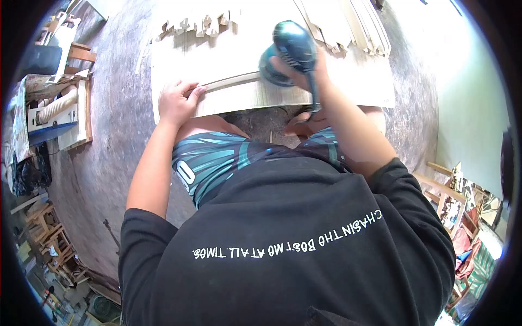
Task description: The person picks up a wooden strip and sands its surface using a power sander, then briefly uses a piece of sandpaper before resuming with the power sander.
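Head view: the left hand has thumb and fingers closed on a wooden strip along the board's near edge; the right hand grips a power sander. Sanding looks underway; whether the farther strips are finished, I can't tell.

Left hand rests, fingers bent; right hand curls in a grip.

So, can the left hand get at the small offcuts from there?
Probably yes: the left hand is on the near side, the offcuts farther forward on the same board, and nothing tall seems between. The sander is off to the right. It would likely have to leave the strip.
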Tool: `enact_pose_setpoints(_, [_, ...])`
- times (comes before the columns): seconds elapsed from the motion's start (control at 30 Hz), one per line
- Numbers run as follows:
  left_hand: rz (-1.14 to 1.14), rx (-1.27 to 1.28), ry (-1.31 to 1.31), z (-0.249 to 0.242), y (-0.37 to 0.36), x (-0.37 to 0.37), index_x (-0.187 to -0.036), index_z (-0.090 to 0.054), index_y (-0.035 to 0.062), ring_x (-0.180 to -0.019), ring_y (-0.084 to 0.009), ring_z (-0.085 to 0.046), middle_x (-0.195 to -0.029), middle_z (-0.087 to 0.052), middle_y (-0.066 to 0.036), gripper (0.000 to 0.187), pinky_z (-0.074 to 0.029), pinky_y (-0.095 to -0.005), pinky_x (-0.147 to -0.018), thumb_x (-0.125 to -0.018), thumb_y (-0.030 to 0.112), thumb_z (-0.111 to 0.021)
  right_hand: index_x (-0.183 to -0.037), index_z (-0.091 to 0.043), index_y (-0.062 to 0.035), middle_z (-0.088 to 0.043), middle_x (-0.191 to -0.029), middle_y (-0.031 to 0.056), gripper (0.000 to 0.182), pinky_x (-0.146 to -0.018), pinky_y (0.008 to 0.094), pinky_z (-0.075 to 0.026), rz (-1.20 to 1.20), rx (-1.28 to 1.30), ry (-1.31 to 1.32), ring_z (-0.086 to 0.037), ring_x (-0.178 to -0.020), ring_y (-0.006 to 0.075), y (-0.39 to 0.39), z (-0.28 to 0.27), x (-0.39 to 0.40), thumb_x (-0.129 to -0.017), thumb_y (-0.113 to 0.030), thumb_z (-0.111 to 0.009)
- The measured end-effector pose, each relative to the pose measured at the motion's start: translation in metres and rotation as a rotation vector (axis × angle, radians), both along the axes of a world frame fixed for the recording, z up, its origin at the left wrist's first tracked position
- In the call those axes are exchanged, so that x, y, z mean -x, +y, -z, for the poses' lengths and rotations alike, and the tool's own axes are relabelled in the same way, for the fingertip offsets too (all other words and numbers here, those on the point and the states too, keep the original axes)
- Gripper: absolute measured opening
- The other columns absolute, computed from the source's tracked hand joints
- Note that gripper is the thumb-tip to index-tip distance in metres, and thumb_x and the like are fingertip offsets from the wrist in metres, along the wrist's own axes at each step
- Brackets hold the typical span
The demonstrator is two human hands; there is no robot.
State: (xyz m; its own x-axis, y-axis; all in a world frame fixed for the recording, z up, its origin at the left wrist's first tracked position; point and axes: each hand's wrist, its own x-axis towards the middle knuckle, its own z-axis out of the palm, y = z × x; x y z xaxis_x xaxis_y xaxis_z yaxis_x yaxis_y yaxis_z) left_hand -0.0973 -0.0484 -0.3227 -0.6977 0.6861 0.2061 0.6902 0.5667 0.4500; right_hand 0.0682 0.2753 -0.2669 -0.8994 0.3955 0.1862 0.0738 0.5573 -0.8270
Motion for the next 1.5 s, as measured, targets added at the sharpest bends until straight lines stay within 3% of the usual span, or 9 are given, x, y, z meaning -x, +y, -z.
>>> enact_pose_setpoints(0.1, [0.001,0.008,0.009,-0.002,0.002,-0.002,-0.108,-0.081,0.0013,-0.081,-0.0266,-0.079,-0.094,-0.081,-0.016,0.028,-0.060,-0.0357,-0.075,-0.092,0.025,-0.081,-0.120,-0.071,-0.0088,-0.077,-0.107,0.0076,0.051,-0.093,0.0362,-0.058,-0.151,0.310,0.050,-0.074,-0.098,0.0179,-0.033,0.023,0.031,-0.081,-0.032,-0.093])
enact_pose_setpoints(0.2, [-0.003,-0.068,-0.139,0.024,-0.004,0.009,-0.111,-0.079,-0.0016,-0.081,-0.0198,-0.079,-0.096,-0.081,-0.015,0.024,-0.061,-0.0312,-0.075,-0.096,0.017,-0.080,-0.133,-0.065,-0.0084,-0.075,-0.115,0.0177,0.075,-0.098,0.0437,-0.058,-0.169,0.136,0.114,-0.074,-0.109,0.0351,-0.063,0.020,0.052,-0.068,-0.036,-0.093])
enact_pose_setpoints(0.3, [-0.024,-0.121,-0.187,0.035,-0.005,0.010,-0.113,-0.078,-0.0035,-0.085,-0.0160,-0.078,-0.097,-0.081,-0.013,0.022,-0.063,-0.0290,-0.077,-0.097,0.012,-0.079,-0.133,-0.065,-0.0087,-0.075,-0.116,0.0195,0.079,-0.098,0.0457,-0.057,-0.204,0.055,0.091,-0.073,-0.108,0.0387,-0.067,0.014,0.057,-0.067,-0.042,-0.094])
enact_pose_setpoints(0.5, [-0.009,-0.088,-0.055,0.023,-0.003,0.006,-0.107,-0.079,-0.0017,-0.082,-0.0188,-0.078,-0.095,-0.081,-0.014,0.023,-0.061,-0.0312,-0.075,-0.094,0.018,-0.082,-0.120,-0.070,-0.0090,-0.077,-0.111,0.0107,0.060,-0.095,0.0383,-0.058,-0.119,0.049,0.040,-0.074,-0.103,0.0249,-0.035,0.016,0.029,-0.076,-0.043,-0.094])
enact_pose_setpoints(0.6, [-0.055,-0.121,-0.091,0.014,0.002,0.001,-0.097,-0.082,0.0095,-0.082,-0.0323,-0.073,-0.087,-0.077,-0.012,0.024,-0.056,-0.0423,-0.077,-0.087,0.031,-0.085,-0.118,-0.072,-0.0084,-0.078,-0.105,0.0061,0.052,-0.091,0.0341,-0.059,-0.069,0.295,0.028,-0.073,-0.097,0.0170,0.011,0.051,0.012,-0.081,-0.038,-0.093])
enact_pose_setpoints(0.8, [-0.054,-0.121,-0.108,0.009,-0.003,0.000,-0.096,-0.082,0.0090,-0.081,-0.0316,-0.074,-0.087,-0.077,-0.011,0.026,-0.057,-0.0416,-0.075,-0.086,0.033,-0.086,-0.128,-0.069,-0.0061,-0.077,-0.119,0.0124,0.069,-0.098,0.0404,-0.059,0.144,-0.097,-0.174,-0.074,-0.111,0.0243,0.053,0.008,-0.029,-0.079,-0.048,-0.092])
enact_pose_setpoints(1.17, [0.031,-0.091,-0.108,0.011,-0.004,0.003,-0.107,-0.077,-0.0026,-0.083,-0.0204,-0.081,-0.093,-0.082,-0.015,0.022,-0.062,-0.0301,-0.074,-0.094,0.015,-0.081,-0.122,-0.072,-0.0096,-0.078,-0.111,0.0086,0.056,-0.094,0.0371,-0.059,-0.220,0.156,0.002,-0.075,-0.103,0.0191,-0.032,0.013,0.032,-0.080,-0.040,-0.093])
enact_pose_setpoints(1.3, [-0.038,-0.138,-0.258,0.022,-0.003,0.004,-0.108,-0.077,-0.0032,-0.083,-0.0192,-0.080,-0.093,-0.082,-0.015,0.021,-0.062,-0.0298,-0.074,-0.094,0.012,-0.080,-0.129,-0.067,-0.0081,-0.076,-0.114,0.0161,0.071,-0.098,0.0414,-0.057,-0.316,0.057,0.116,-0.073,-0.108,0.0306,-0.063,0.024,0.066,-0.069,-0.036,-0.096])
enact_pose_setpoints(1.5, [-0.076,-0.120,-0.083,0.023,0.001,0.003,-0.099,-0.083,0.0106,-0.085,-0.0319,-0.071,-0.089,-0.076,-0.011,0.026,-0.055,-0.0425,-0.079,-0.084,0.032,-0.087,-0.124,-0.069,-0.0083,-0.076,-0.111,0.0145,0.066,-0.095,0.0401,-0.058,-0.293,0.061,0.057,-0.074,-0.103,0.0279,-0.050,0.020,0.051,-0.074,-0.043,-0.093])
